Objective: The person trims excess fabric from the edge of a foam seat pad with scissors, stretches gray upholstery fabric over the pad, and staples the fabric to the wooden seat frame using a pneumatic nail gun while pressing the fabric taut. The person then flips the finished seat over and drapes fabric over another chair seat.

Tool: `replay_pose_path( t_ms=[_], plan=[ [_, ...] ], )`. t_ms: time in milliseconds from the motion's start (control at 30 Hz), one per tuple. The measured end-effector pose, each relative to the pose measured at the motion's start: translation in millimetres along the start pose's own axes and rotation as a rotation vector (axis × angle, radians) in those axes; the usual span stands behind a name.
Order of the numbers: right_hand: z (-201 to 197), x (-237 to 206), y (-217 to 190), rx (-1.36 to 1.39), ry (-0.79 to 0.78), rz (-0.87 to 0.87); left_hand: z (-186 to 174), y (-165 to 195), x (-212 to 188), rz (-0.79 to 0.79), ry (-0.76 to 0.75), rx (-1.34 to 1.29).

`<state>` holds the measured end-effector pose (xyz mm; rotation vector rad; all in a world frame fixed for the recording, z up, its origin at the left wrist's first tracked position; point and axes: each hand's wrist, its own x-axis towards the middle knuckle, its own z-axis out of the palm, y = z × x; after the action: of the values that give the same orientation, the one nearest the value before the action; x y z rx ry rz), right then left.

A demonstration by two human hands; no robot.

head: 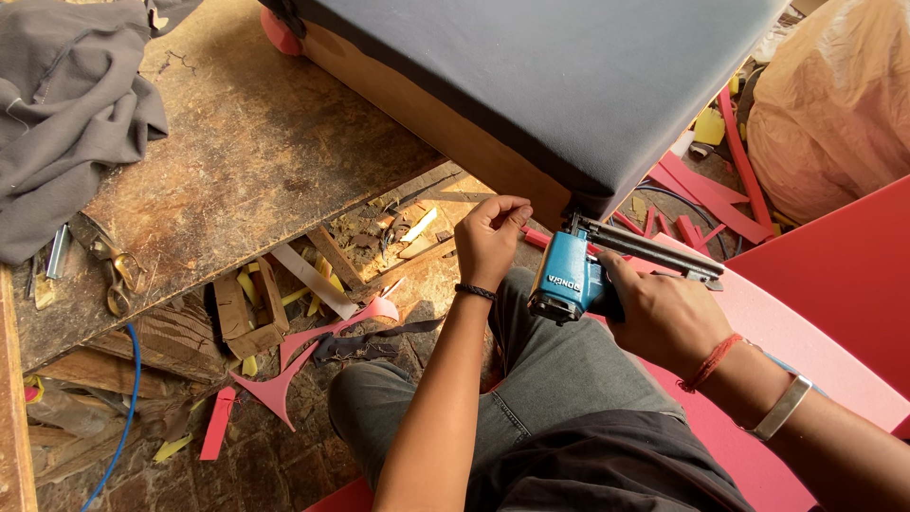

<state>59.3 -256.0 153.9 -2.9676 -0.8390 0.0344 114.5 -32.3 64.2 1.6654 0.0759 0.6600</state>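
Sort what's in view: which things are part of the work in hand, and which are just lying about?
In use:
- blue staple gun in right hand
- dark fabric pinched by left hand
- wooden frame

Lying about:
- grey cloth
- scissors
- pink foam offcuts
- wood scraps
- blue hose

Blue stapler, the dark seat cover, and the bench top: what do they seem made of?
Blue stapler: looks like painted metal with a glossy body and a dark bare rail. Seat cover: dark woven fabric, matte, pulled smooth over a wooden frame. Bench top: rough, worn wood board, scratched and stained.
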Motion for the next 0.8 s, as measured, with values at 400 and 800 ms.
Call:
replay_pose_path(
  t_ms=[400,800],
  plan=[
    [0.8,-17.3,4.6,0.032,-0.039,0.096,3.6,-17.8,-15.2,-0.122,-0.021,-0.129],
    [106.5,-38.1,107.1,0.294,-0.115,0.445,-6.3,-56.7,-28.6,-0.202,-0.023,-0.208]
  ],
)
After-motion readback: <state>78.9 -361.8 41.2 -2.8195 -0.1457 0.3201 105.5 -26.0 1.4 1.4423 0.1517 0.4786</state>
